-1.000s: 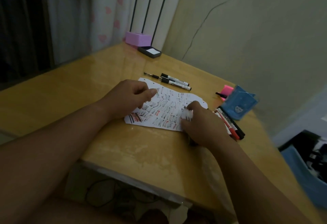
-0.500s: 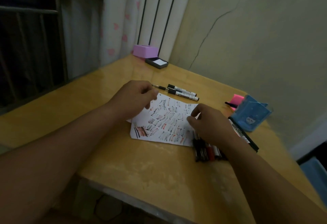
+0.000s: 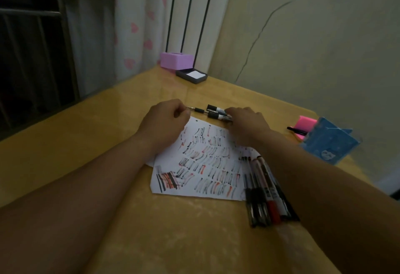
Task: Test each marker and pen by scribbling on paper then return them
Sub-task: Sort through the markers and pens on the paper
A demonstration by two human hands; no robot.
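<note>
Both hands are reaching past the far edge of the paper (image 3: 201, 165) on the yellow table (image 3: 86, 143), left hand (image 3: 166, 120) curling at a thin pen (image 3: 198, 110), right hand (image 3: 246, 121) lying over two markers (image 3: 213, 109); grip unclear. At the far corner a dark tray (image 3: 184, 74) is holding white slips; the blue pouch (image 3: 326, 143) is hiding its contents.

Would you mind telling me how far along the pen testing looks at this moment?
Done: the paper is covered in black and red scribbles, and a bundle of markers lies by its right edge. In hand: the left hand is at a thin pen and the right hand rests on two markers beyond the sheet. Remaining: testing those, it seems, then returning everything, perhaps to the blue holder.
</note>
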